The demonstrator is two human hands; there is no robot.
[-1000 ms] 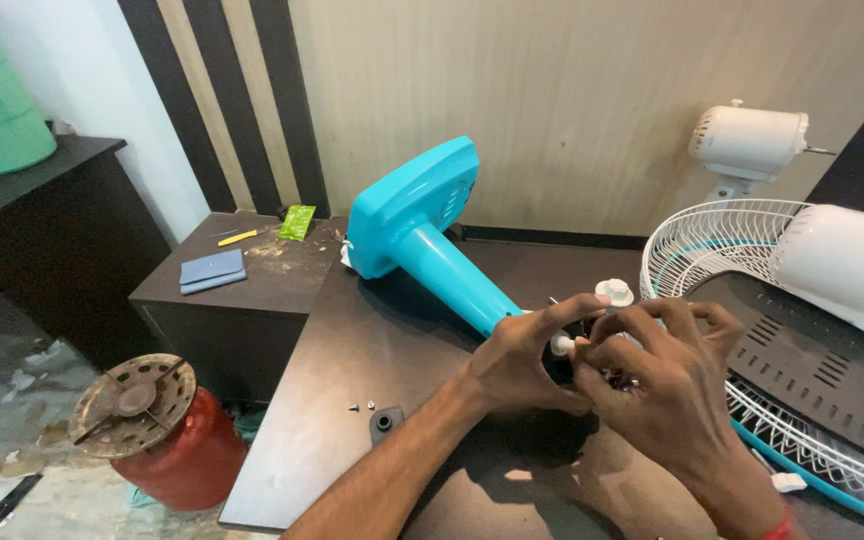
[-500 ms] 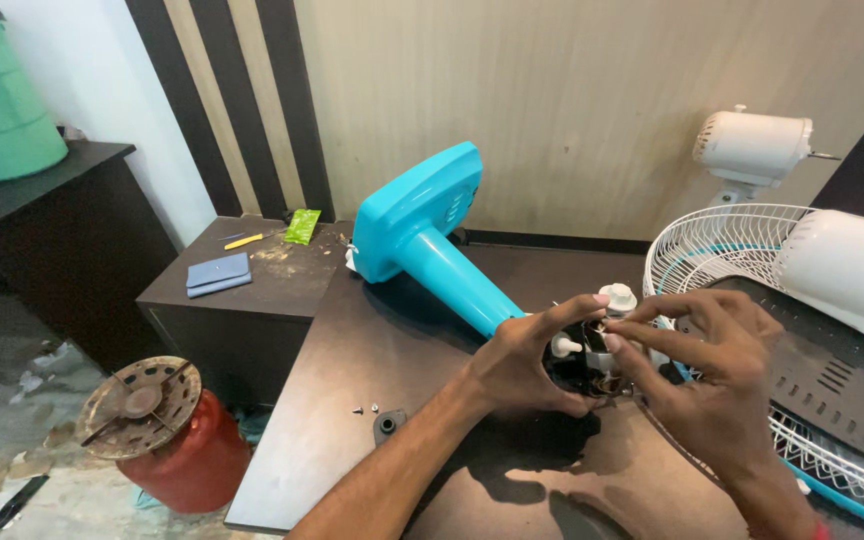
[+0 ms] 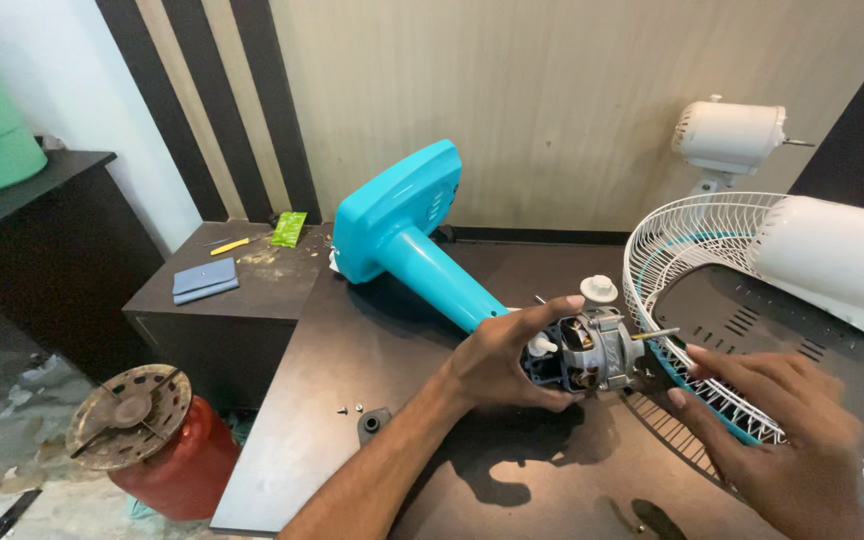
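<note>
On the dark table (image 3: 402,350), the bared fan motor (image 3: 592,352) is gripped by the left hand (image 3: 497,360); the right hand (image 3: 782,440) is spread empty beside it; the white grille (image 3: 672,240) lies detached, loose screws (image 3: 350,408) unfitted.

A beige panelled wall (image 3: 572,110) runs behind the dark table (image 3: 392,380), with dark vertical stripes (image 3: 252,110) at its left end — then plain white wall (image 3: 62,70). A low dark cabinet (image 3: 222,320) stands beside the table, a black desk (image 3: 42,240) further left. The grey floor (image 3: 12,440) looks worn and littered.
</note>
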